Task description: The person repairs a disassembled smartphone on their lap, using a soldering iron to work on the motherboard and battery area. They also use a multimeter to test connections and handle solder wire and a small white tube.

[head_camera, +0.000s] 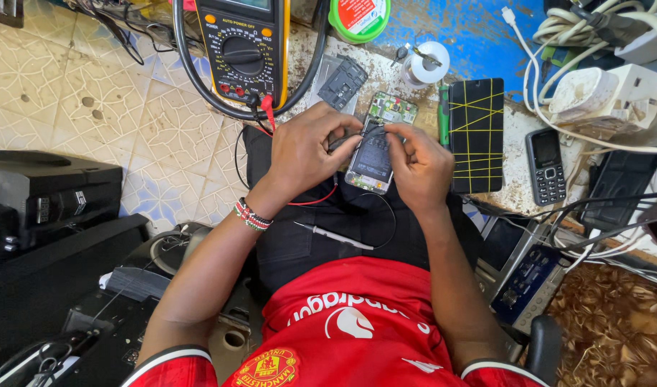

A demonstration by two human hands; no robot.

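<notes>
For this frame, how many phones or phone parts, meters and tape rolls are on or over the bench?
Phones and phone parts: 4 – opened phone in the left hand and right hand, circuit board, black panel with yellow lines, keypad phone
Meters: 1 – multimeter
Tape rolls: 1 – white roll
Total: 6

The opened phone (371, 161) in the grip shows shiny metal inside. Just right of the grip lies a glossy black glass screen (476, 136). The counter (518, 183) under it looks rough and chipped.
</notes>
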